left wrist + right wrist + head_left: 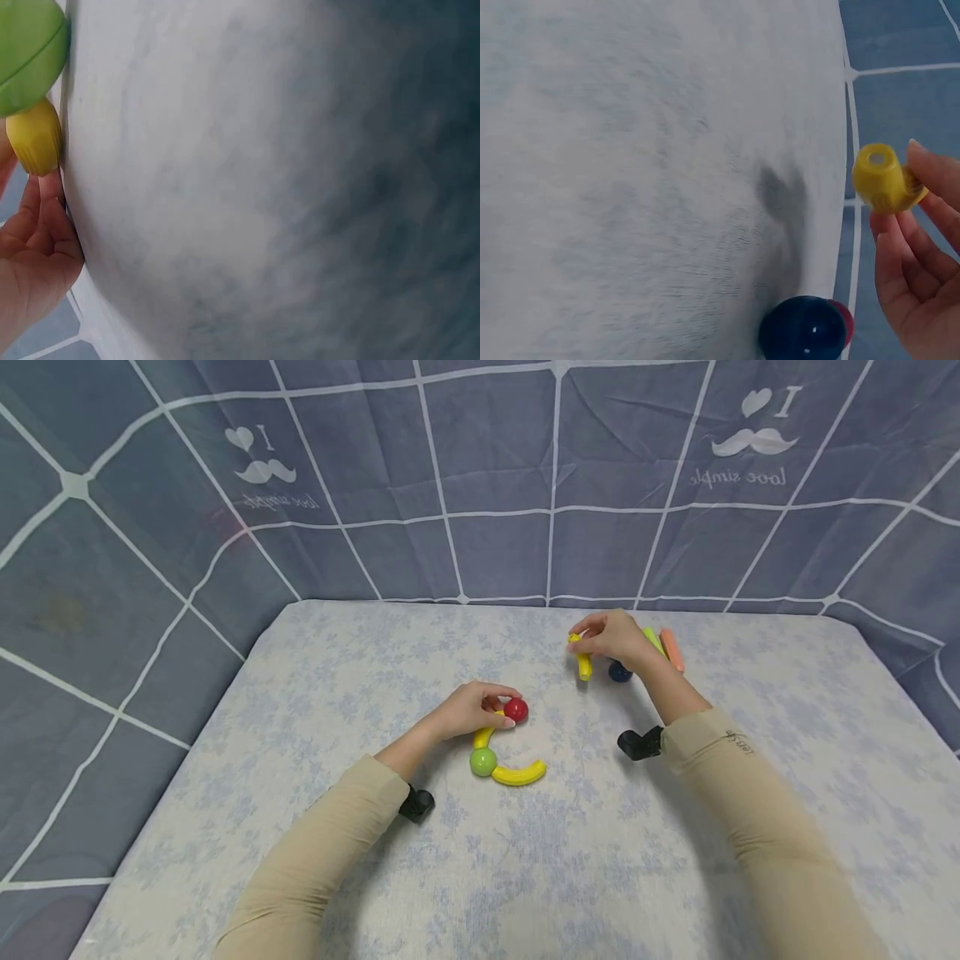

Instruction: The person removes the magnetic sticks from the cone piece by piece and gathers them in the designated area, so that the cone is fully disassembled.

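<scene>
We see two hands playing with bright toy sticks and balls on a pale flowery table.

The right hand [617,639], just above the middle of the frame, pinches a short yellow plastic stick [582,665] in its fingertips [924,171]. Just beside it lie a dark blue ball [619,672], a light green stick [654,640] and an orange stick [672,649]. Near the middle, the left hand [472,710] curls its fingers on a shiny red ball [516,709]. That ball sits on a yellow stick [483,737] joined to a green ball [483,762] and a curved yellow piece [519,773]. The table [600,860] has a blue checked cloth [480,485] behind it.
</scene>
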